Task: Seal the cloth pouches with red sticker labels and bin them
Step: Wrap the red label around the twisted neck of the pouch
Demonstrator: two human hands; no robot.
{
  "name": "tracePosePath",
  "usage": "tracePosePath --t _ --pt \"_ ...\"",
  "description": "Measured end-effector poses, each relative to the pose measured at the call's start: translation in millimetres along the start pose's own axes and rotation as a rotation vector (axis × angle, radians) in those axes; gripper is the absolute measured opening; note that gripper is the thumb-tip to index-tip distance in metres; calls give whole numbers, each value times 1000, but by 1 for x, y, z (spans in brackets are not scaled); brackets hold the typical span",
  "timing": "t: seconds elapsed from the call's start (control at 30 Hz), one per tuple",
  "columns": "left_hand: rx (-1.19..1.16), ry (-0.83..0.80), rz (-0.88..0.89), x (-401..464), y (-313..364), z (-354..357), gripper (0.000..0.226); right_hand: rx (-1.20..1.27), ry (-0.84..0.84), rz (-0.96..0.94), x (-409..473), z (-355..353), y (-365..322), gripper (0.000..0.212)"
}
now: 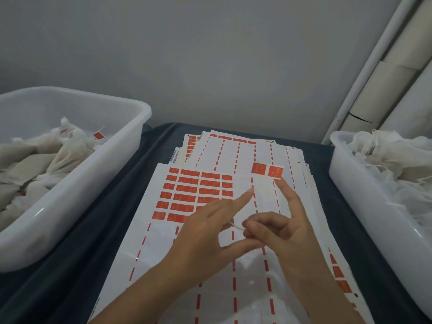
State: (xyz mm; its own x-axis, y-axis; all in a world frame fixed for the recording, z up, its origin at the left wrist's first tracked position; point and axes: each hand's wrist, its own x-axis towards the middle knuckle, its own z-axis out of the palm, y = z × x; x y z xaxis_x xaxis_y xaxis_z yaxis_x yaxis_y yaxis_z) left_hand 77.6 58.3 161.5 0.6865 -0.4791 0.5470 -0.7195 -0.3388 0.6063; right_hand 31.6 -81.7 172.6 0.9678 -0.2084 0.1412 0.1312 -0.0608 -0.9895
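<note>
Right hand (287, 232): grip partly curled, thumb and middle fingers pinching a thin pale thread (236, 226); forefinger straight, with a small red rectangular double sticker label (267, 170) stuck on its tip. Label's long axis across the view, gold marks on it too small to read. Left hand (208, 232): forefinger stretched out toward the far right, thumb reaching to the right hand's fingers, other fingers loosely bent; whether it holds the thread cannot be told. Both hands above a white backing sheet with rows of red sticker labels (187, 192), upper left block of labels unpeeled, remainder bare with red dashed strips running away from the viewer. More such sheets (224, 148) fanned beneath, one with a barcode at its edge, not legible. Sheets on a counter under dark blue cloth (149, 155). Left: white plastic tub (77, 183) holding beige cloth pouches (35, 155), some with red labels. Right: second white plastic tub (357, 197) of loose white cloth pouches (397, 157).
</note>
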Motion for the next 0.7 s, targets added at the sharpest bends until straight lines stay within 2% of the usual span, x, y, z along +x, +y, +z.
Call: tracePosePath --t 0.27,0.4,0.57,0.7 --pt "30 -10 42 0 -1 1 73 -47 -107 81 4 -8 0 74" --pt "-5 -42 3 0 0 -1 68 -61 -82 64 4 -9 1 71" --pt "-106 -82 -111 3 -1 -7 20 -88 45 -16 6 -15 0 64" --pt "-124 -63 -114 5 -2 -10 9 -90 102 -47 6 -15 0 62"
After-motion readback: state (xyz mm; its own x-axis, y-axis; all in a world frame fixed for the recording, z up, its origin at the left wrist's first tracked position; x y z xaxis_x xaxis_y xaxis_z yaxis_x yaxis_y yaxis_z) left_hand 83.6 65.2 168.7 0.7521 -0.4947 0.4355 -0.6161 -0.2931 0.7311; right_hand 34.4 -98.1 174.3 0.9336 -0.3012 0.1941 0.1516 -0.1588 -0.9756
